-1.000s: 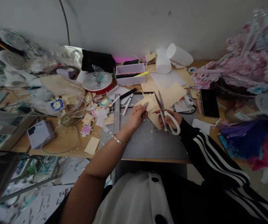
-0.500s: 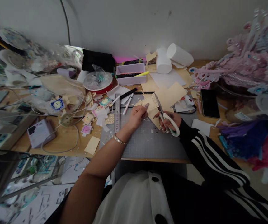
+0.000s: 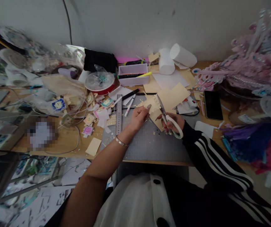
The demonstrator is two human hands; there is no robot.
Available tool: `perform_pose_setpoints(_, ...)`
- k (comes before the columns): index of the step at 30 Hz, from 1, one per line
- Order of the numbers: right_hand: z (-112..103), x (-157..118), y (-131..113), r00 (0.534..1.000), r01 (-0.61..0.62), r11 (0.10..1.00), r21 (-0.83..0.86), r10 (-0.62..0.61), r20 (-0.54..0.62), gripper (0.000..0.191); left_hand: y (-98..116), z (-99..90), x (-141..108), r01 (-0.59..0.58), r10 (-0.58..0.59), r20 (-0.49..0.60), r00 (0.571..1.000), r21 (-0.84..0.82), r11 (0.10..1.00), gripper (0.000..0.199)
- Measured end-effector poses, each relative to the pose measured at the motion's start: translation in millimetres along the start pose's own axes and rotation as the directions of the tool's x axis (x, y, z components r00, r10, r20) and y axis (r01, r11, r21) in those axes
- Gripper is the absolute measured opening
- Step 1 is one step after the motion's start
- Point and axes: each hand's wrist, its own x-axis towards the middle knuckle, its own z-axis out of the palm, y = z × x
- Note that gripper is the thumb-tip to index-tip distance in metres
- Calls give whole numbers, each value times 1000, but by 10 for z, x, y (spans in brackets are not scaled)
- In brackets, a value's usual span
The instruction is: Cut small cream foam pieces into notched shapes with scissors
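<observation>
Between the thumb and fingers of my left hand (image 3: 138, 119) is a cream piece of paper (image 3: 153, 102) with scalloped edges and drawn round outlines. My right hand (image 3: 174, 122) is closed around the white handles of a pair of scissors (image 3: 173, 126). The blades reach up to the right edge of the paper piece. Under both hands lies a grey cutting mat (image 3: 154, 148), with small scraps scattered on it. More cream sheets (image 3: 176, 96) lie just behind the scissors.
A ruler (image 3: 119, 115) and markers (image 3: 130, 105) lie left of my hands. Behind stand a lilac pen box (image 3: 133, 79) and a ribbon spool (image 3: 99, 82). Small drawn paper pieces (image 3: 87, 130) clutter the left. A phone (image 3: 212, 105) lies to the right, by pink beaded decorations (image 3: 248, 69).
The view has shifted very slightly. Both hands keep their hold on the paper and the scissors, with hardly any visible movement.
</observation>
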Motion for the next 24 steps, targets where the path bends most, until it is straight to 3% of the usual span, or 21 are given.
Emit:
perform_pose_setpoints(15,-42,-7,35,1000,-6,1000,-29,7,28,69,-14,-19,14,-52,52,17,998,-16,999,63)
perform_pose_setpoints(24,-13,28,56,999,-36,999,-7,36,32,72,12,2,-1,-12,12,3,1000,-12,1000,64)
